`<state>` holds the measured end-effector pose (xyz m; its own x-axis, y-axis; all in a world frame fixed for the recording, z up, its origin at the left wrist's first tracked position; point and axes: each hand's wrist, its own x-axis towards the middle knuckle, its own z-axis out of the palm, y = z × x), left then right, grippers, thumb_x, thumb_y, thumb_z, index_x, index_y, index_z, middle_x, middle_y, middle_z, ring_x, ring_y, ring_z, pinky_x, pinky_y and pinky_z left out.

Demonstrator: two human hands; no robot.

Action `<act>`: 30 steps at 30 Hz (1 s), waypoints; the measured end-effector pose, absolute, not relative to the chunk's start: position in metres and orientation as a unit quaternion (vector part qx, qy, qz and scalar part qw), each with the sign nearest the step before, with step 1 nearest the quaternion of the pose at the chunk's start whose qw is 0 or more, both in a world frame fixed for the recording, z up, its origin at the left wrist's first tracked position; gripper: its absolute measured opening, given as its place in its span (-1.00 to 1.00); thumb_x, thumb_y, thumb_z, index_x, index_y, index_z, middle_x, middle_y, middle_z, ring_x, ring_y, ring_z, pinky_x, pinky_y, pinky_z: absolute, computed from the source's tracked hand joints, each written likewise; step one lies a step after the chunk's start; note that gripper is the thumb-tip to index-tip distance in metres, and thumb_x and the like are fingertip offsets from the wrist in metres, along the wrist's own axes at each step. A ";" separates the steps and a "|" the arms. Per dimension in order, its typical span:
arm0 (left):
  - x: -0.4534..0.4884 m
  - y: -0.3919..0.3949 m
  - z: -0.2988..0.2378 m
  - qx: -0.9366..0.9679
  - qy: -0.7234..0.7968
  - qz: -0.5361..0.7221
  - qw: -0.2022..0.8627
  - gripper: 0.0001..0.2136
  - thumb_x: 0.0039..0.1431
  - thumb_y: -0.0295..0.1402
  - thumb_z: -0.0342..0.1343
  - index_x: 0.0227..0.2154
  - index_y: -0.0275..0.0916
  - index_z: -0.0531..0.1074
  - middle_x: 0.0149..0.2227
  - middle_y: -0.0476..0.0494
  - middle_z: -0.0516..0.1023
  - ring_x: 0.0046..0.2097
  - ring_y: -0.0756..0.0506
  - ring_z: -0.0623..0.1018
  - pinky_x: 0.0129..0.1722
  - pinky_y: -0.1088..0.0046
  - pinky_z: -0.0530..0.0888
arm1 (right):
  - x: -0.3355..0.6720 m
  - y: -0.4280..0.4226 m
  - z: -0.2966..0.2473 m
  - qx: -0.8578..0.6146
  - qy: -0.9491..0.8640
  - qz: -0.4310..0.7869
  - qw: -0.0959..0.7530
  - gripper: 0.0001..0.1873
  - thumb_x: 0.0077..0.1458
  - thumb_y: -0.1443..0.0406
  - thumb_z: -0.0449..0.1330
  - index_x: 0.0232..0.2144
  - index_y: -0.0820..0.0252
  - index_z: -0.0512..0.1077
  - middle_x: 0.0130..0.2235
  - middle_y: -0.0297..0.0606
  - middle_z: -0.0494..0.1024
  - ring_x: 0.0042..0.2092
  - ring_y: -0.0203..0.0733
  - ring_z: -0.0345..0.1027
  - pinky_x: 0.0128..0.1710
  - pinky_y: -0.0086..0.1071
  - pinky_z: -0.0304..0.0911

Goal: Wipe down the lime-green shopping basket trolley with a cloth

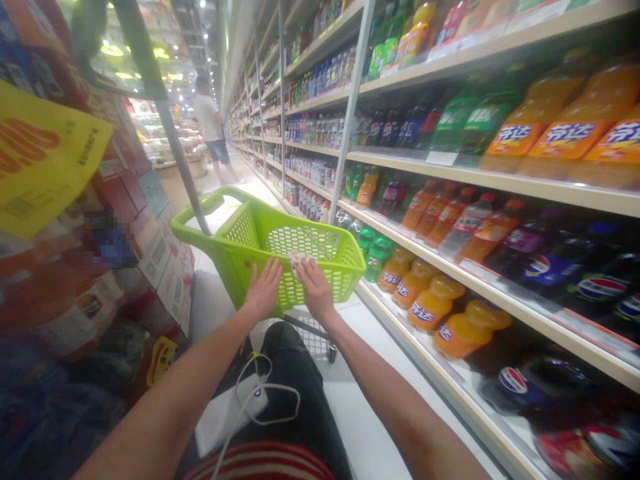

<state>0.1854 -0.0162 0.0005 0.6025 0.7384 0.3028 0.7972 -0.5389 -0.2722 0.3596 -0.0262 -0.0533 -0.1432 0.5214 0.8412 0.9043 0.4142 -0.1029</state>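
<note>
A green plastic shopping cart basket with perforated sides stands in front of me. My left hand lies on its near side wall, fingers stretched out and holding nothing. Over the near rim, to the right of it, my right hand presses a crumpled whitish tissue under its fingers. Part of the tissue is hidden by that hand. A white sheet or pad sits in the cart's left end section. On my lap rests a white power bank with a white cable.
Shelves of bottled soft drinks run along the right side. Boxes and packaged goods stand on the left, below a yellow price sign. A grey pole rises at the cart's left. Farther down the aisle is a person.
</note>
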 end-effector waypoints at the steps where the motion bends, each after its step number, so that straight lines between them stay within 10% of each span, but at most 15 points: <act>1: 0.183 -0.016 0.002 -0.873 -0.440 -0.078 0.196 -0.39 0.03 -0.52 -0.17 0.21 -0.36 -0.05 0.29 -0.21 -0.14 0.30 -0.17 -0.16 0.21 -0.04 -0.14 | 0.357 -0.021 -0.050 -0.495 -0.723 -0.220 0.428 -0.49 0.14 0.50 -0.14 0.12 0.15 0.21 0.16 -0.22 0.24 0.27 -0.16 -0.18 0.19 -0.12 0.03; 30: 0.129 -0.011 -0.004 -0.843 -0.493 -0.084 0.199 -0.41 0.03 -0.51 -0.20 0.20 -0.39 -0.02 0.29 -0.24 -0.12 0.29 -0.18 -0.10 0.20 -0.04 -0.10 | 0.295 -0.002 -0.087 -0.474 -0.800 -0.185 0.318 -0.50 0.07 0.55 -0.04 0.06 0.24 0.29 0.11 -0.12 0.32 0.20 -0.08 0.06 0.09 -0.13 0.16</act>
<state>0.1286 -0.0110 -0.0045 0.4992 0.7983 0.3370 0.8648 -0.4343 -0.2521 0.2952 -0.0017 -0.0874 -0.3482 0.6413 0.6837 0.8764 0.4816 -0.0054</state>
